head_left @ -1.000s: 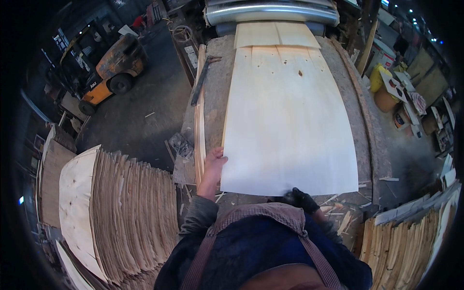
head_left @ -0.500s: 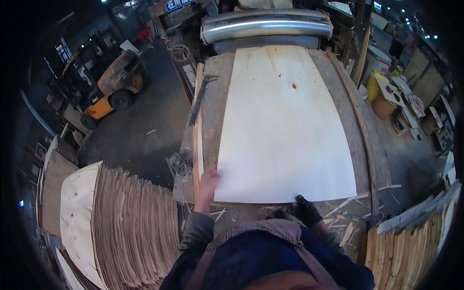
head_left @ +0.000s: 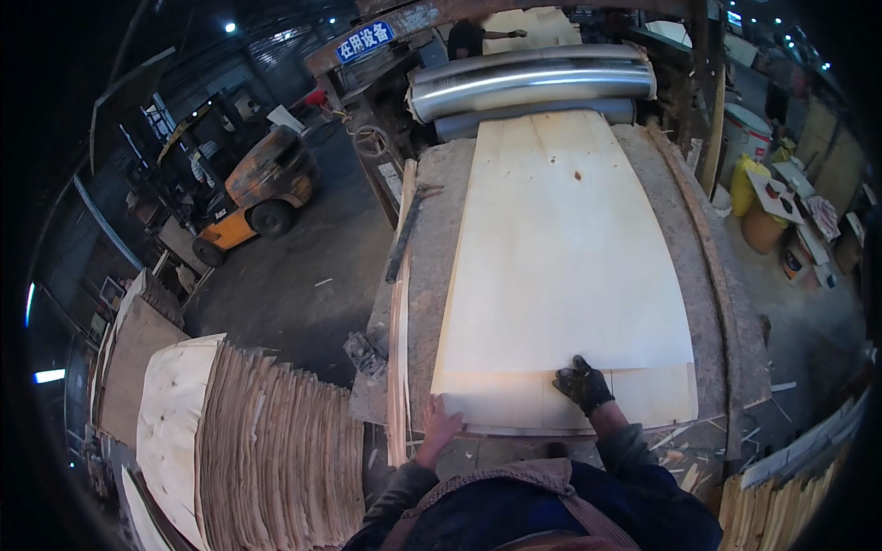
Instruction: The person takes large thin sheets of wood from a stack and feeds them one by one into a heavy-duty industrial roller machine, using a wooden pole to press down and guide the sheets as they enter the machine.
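A large pale wood veneer sheet [head_left: 560, 266] lies along the machine bed, its far end meeting the metal rollers [head_left: 537, 83]. Beyond its near edge shows a strip of a second veneer sheet [head_left: 501, 395] underneath. My bare left hand [head_left: 441, 424] rests at the near left corner of the lower sheet, fingers stretched out. My right hand [head_left: 585, 387], in a dark glove, lies with fingers apart across the upper sheet's near edge. Neither hand is closed round anything.
A dark hammer-like tool [head_left: 404, 234] lies on the bed's left side, by long wood strips [head_left: 398, 349]. Veneer stacks [head_left: 276, 450] stand at left and lower right. A forklift [head_left: 257, 188] is parked far left. Beyond the rollers, another person's arm [head_left: 503, 35] shows.
The upper sheet has slid away from me, baring the lower sheet's strip. My right hand has moved from the near edge onto the sheets. The whole view has shifted.
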The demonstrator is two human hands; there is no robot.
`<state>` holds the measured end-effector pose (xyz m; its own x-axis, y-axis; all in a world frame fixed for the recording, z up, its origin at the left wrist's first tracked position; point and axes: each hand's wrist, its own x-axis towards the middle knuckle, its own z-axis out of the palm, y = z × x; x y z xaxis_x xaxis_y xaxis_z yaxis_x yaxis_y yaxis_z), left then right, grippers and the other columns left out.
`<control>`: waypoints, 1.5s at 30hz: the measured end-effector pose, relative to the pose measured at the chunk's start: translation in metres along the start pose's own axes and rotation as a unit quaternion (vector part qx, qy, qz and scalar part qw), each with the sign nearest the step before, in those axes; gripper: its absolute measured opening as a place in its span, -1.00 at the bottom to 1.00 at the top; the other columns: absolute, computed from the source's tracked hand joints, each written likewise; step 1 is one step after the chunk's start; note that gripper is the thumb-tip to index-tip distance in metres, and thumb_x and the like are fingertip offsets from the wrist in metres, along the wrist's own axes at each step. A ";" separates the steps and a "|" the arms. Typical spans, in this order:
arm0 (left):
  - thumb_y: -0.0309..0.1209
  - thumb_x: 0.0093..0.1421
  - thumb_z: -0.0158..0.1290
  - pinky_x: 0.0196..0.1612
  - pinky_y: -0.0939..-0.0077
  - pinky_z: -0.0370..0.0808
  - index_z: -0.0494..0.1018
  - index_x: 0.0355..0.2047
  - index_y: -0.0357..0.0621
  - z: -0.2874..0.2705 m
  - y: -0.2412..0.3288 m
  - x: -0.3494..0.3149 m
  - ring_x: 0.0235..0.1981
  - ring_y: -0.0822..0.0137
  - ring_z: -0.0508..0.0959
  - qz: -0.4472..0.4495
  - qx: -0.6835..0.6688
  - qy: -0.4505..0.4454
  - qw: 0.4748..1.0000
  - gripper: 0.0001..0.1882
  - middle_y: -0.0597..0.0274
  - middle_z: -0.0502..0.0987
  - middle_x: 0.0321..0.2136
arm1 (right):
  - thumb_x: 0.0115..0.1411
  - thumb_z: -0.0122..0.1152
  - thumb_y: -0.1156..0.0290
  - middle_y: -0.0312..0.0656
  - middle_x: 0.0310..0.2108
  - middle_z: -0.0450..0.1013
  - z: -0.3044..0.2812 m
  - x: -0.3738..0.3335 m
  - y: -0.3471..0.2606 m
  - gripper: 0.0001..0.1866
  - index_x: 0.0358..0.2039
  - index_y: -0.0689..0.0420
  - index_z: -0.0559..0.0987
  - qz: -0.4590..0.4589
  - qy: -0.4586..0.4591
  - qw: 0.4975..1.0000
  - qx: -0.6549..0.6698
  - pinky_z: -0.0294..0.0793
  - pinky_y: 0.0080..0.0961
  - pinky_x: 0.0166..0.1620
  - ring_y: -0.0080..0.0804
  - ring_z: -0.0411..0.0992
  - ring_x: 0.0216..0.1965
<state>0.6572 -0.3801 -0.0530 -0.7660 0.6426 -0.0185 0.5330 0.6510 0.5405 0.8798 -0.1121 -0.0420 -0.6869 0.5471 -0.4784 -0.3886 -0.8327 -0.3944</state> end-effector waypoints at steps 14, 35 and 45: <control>-0.18 -0.14 0.13 0.17 0.01 -0.05 0.05 0.14 0.02 -0.005 0.016 -0.006 0.21 -0.06 -0.13 -0.046 0.039 -0.036 0.998 -0.18 -0.09 -0.10 0.18 | 0.15 0.02 0.24 0.02 -0.25 0.32 0.014 0.002 -0.004 -0.62 -0.05 0.10 0.27 -0.022 0.013 0.999 -0.029 0.38 -0.05 -0.07 0.00 0.31 -0.10; -0.09 -0.17 0.18 0.06 -0.22 -0.08 -0.03 0.17 0.09 -0.022 0.053 0.002 0.19 -0.02 -0.12 -0.124 0.069 -0.045 0.989 -0.09 0.02 -0.10 0.17 | 0.23 -0.15 0.28 0.18 0.00 0.16 0.009 0.005 -0.002 -0.51 0.13 0.16 0.07 -0.047 -0.003 0.996 -0.077 0.34 0.01 -0.04 0.14 0.25 -0.02; -0.08 -0.17 0.16 0.05 -0.23 -0.08 -0.03 0.16 0.06 -0.028 0.056 -0.001 0.17 -0.09 -0.13 -0.100 0.079 -0.044 0.991 -0.09 -0.02 -0.10 0.16 | 0.19 -0.05 0.29 0.08 -0.13 0.26 0.012 0.001 0.000 -0.52 0.07 0.18 0.14 -0.061 0.013 0.996 -0.071 0.39 -0.05 -0.08 0.03 0.34 -0.13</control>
<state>0.6777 -0.3554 0.0005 -0.8315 0.5221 -0.1896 0.4285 0.8201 0.3793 0.8721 -0.1125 -0.0328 -0.6230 0.6476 -0.4388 -0.3771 -0.7400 -0.5569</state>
